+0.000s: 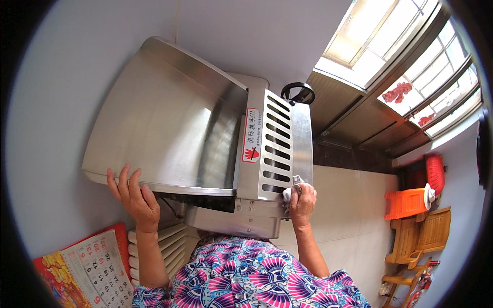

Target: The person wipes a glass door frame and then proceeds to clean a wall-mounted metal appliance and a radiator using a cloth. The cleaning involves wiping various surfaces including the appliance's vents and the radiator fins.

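Note:
In front of me stands a stainless-steel dough sheeter with a broad sloping feed tray [154,115]. My left hand [136,196] rests on the tray's near rim, fingers spread over the edge and holding nothing. A crumpled greyish-white cloth [287,194] is in my right hand [303,202], at the near end of the slotted metal guard [272,154]. Part of that cloth is hidden by the fingers. A warning label [251,134] with a red hand symbol runs beside the slots. At the machine's far right corner is a black handwheel [297,93].
A wall calendar [96,265] and a white ribbed radiator [175,242] are at lower left. To the right, an orange plastic stool [406,204] and a wooden chair [420,236] stand along the wall. Panelled doors with windows [385,73] are beyond the tiled floor [346,215].

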Tool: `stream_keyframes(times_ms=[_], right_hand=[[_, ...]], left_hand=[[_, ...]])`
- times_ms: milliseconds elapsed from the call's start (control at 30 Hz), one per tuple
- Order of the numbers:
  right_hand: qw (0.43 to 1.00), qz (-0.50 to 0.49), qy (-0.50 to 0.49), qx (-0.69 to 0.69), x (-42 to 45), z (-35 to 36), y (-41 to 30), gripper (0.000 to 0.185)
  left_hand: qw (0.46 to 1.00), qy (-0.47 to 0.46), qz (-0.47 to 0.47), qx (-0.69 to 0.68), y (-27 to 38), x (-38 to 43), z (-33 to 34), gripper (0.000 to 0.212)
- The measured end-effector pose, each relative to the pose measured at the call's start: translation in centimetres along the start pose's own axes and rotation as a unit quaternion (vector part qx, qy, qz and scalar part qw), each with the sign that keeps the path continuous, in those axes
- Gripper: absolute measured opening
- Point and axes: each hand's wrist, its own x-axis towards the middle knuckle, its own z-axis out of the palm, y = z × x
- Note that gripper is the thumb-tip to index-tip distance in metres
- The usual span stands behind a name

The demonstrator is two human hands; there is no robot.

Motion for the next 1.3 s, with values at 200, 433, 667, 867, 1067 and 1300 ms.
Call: stream_keyframes(times_ms=[200,433,667,867,1067,1300], right_hand=[[0.977,-0.120,-0.004,0.178,2.0,-0.9,-9.9,0.036],[0.975,-0.200,-0.008,0.094,9.4,3.8,-10.4,0.040],[0.981,-0.164,-0.004,0.105,10.4,4.3,-10.0,0.037],[0.961,-0.245,-0.026,0.127,5.5,1.2,-11.0,0.032],[0.965,-0.240,0.068,0.079,16.6,7.8,-9.0,0.025],[0.970,-0.214,-0.003,0.119,15.5,6.5,-10.4,0.023]], left_hand=[[1.000,0.001,0.005,-0.001,-0.1,-0.3,0.2,0.032],[1.000,0.009,0.003,-0.008,0.0,-0.2,0.2,0.031],[1.000,0.002,-0.007,-0.018,-0.1,0.0,0.1,0.029],[1.000,0.018,0.000,-0.016,-0.5,-0.8,0.7,0.029],[1.000,0.007,0.007,-0.015,0.1,-0.1,0.7,0.029],[1.000,0.007,-0.005,-0.014,-0.3,-0.3,0.3,0.027]])
